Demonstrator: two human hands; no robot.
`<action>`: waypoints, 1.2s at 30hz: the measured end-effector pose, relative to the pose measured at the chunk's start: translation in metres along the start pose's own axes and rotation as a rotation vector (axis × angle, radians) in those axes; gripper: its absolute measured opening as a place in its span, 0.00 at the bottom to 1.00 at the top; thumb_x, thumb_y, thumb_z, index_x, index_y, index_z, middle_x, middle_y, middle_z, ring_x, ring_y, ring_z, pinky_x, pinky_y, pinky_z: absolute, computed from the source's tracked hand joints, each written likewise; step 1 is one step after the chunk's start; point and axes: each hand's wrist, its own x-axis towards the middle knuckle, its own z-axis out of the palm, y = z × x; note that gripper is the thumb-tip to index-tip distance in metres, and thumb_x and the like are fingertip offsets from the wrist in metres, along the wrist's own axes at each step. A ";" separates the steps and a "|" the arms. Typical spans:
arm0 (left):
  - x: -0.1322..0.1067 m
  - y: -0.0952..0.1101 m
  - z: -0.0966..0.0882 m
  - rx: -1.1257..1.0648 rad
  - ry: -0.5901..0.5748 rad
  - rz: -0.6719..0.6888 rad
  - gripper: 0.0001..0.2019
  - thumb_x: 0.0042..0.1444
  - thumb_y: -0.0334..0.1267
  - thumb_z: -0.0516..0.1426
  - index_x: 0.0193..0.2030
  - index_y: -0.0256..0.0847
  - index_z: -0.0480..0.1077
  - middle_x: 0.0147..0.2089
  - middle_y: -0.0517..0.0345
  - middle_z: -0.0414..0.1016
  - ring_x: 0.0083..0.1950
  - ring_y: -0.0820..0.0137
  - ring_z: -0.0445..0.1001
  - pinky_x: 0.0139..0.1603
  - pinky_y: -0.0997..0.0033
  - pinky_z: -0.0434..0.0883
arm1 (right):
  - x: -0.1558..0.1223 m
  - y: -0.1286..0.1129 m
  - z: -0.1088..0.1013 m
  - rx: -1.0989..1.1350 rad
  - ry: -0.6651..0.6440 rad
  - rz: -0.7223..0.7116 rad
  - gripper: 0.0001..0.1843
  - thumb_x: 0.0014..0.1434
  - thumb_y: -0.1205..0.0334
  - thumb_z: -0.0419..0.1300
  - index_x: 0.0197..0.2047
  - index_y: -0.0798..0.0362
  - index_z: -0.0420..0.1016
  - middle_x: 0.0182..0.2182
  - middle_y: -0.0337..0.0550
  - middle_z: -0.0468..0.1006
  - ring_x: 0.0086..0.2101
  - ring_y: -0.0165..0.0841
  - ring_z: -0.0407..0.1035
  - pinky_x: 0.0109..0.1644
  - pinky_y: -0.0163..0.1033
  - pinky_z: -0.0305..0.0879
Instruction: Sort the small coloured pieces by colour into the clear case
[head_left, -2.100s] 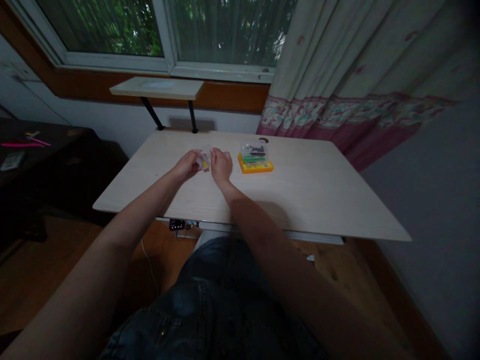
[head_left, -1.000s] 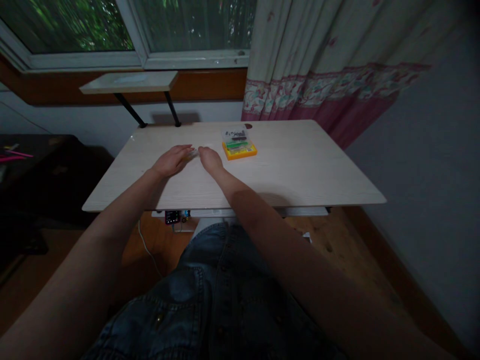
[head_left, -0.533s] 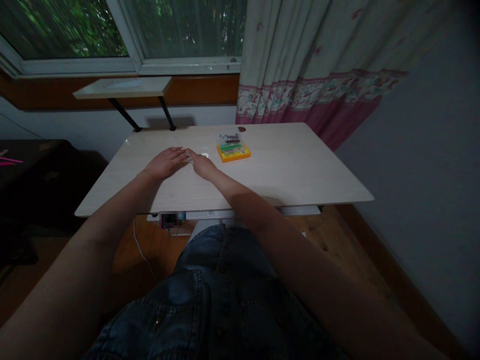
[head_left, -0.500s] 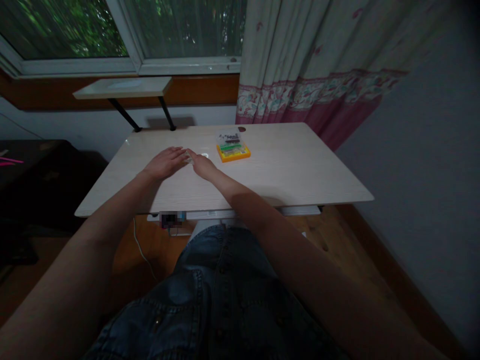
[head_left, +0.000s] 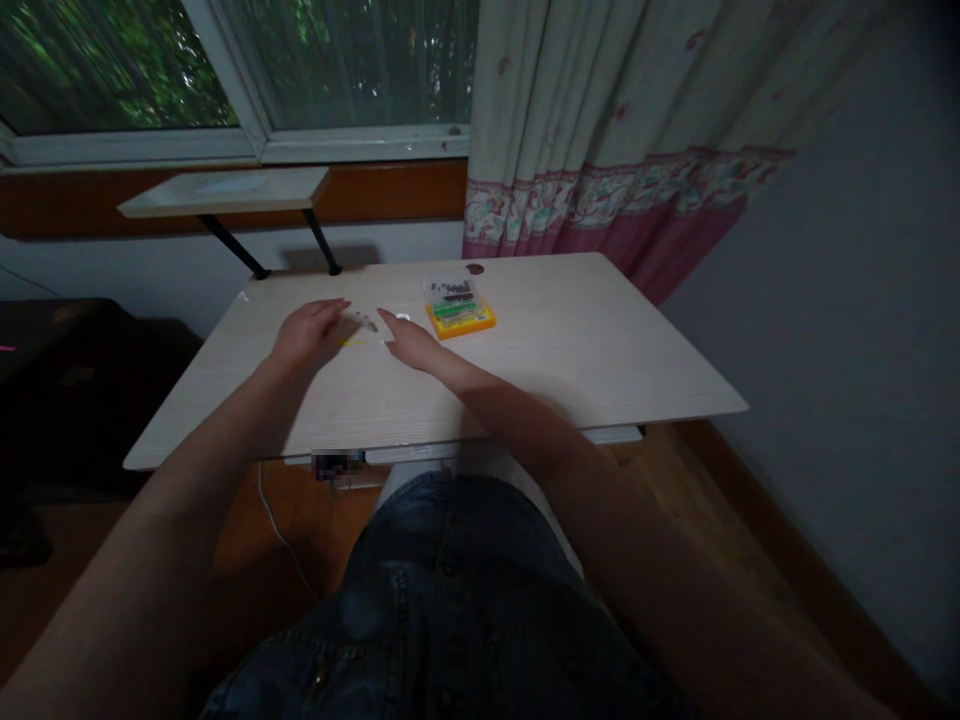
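My left hand [head_left: 304, 333] lies flat on the pale wooden table [head_left: 570, 350] with fingers stretched out, its fingertips at a small clear plastic bag [head_left: 362, 321]. My right hand [head_left: 407, 342] also rests flat and open just right of the bag. A small yellow piece [head_left: 349, 342] shows on the table between the hands. Further right stands a small orange tray [head_left: 457, 308] with a clear lid, holding green and dark small parts.
A small shelf on black brackets [head_left: 225, 190] juts out under the window behind the table. A flowered curtain [head_left: 600, 140] hangs at the back right. A dark cabinet [head_left: 52, 380] stands left of the table. A grey wall runs along the right.
Both hands had held the small bag up between them; they have lowered it onto the table and now lie flat beside it. The camera view has swung right and tilted.
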 end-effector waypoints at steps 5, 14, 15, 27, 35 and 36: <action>0.015 -0.004 -0.005 0.011 0.183 -0.185 0.19 0.63 0.43 0.51 0.59 0.45 0.68 0.54 0.49 0.73 0.57 0.57 0.69 0.61 0.59 0.63 | -0.009 0.000 -0.014 -0.024 0.001 -0.081 0.35 0.62 0.70 0.54 0.71 0.57 0.49 0.58 0.55 0.72 0.54 0.40 0.69 0.59 0.45 0.65; 0.047 -0.050 0.020 -0.295 0.205 -0.666 0.10 0.53 0.43 0.57 0.35 0.39 0.73 0.33 0.55 0.75 0.36 0.66 0.72 0.39 0.68 0.68 | -0.056 0.026 -0.085 -0.236 0.098 -0.401 0.22 0.66 0.65 0.48 0.60 0.44 0.69 0.56 0.42 0.74 0.61 0.40 0.60 0.65 0.52 0.55; 0.047 -0.056 0.022 -0.316 0.204 -0.701 0.11 0.52 0.44 0.57 0.34 0.38 0.73 0.32 0.55 0.75 0.35 0.66 0.72 0.37 0.68 0.68 | -0.056 0.034 -0.095 -0.269 0.129 -0.375 0.22 0.67 0.63 0.48 0.61 0.42 0.69 0.58 0.41 0.72 0.62 0.41 0.57 0.65 0.54 0.53; 0.046 -0.098 0.031 -0.250 0.214 -0.785 0.15 0.50 0.45 0.62 0.38 0.37 0.70 0.28 0.57 0.71 0.33 0.67 0.70 0.40 0.65 0.65 | -0.017 0.110 -0.131 -0.367 0.068 -0.166 0.39 0.63 0.40 0.54 0.71 0.47 0.53 0.67 0.53 0.59 0.64 0.47 0.56 0.64 0.58 0.55; 0.048 -0.114 0.034 -0.342 0.202 -0.647 0.10 0.53 0.43 0.57 0.29 0.39 0.63 0.27 0.58 0.67 0.38 0.66 0.69 0.42 0.66 0.63 | -0.016 0.112 -0.123 -0.306 0.054 -0.126 0.35 0.64 0.43 0.53 0.70 0.47 0.55 0.66 0.54 0.60 0.63 0.46 0.58 0.63 0.55 0.57; 0.048 -0.115 0.036 -0.379 0.178 -0.599 0.10 0.54 0.42 0.56 0.29 0.39 0.62 0.28 0.58 0.67 0.41 0.66 0.68 0.44 0.66 0.62 | -0.016 0.111 -0.123 -0.303 0.057 -0.124 0.35 0.64 0.44 0.54 0.70 0.47 0.55 0.65 0.54 0.61 0.63 0.45 0.58 0.63 0.55 0.58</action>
